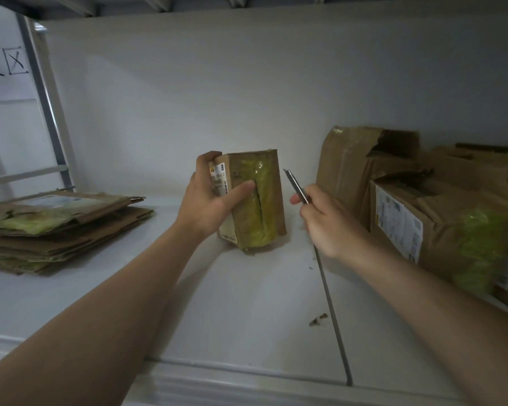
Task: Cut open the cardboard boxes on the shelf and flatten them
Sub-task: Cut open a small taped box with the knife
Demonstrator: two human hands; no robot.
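Gripping the small box (254, 200) on end on the shelf (247, 303) with the left hand (214, 197); pinching the knife (296, 186) in the right hand (326, 224), just beside it. Best next: keep thumb off the slit (tape partly parted), cutting away from fingers.

Your left hand (210, 200) gripped the small brown cardboard box wrapped in yellow-green tape (264, 218), which stood tilted on one corner on the white shelf (232, 303), your thumb lying beside a dark slit down its taped face. Your right hand (329, 227) held the slim grey metal utility knife (296, 186) just right of the box, not touching it, blade pointing up and away. A stack of flattened brown cardboard (56, 227) lay at the left, and larger taped cardboard boxes (423, 218) stood at the right.
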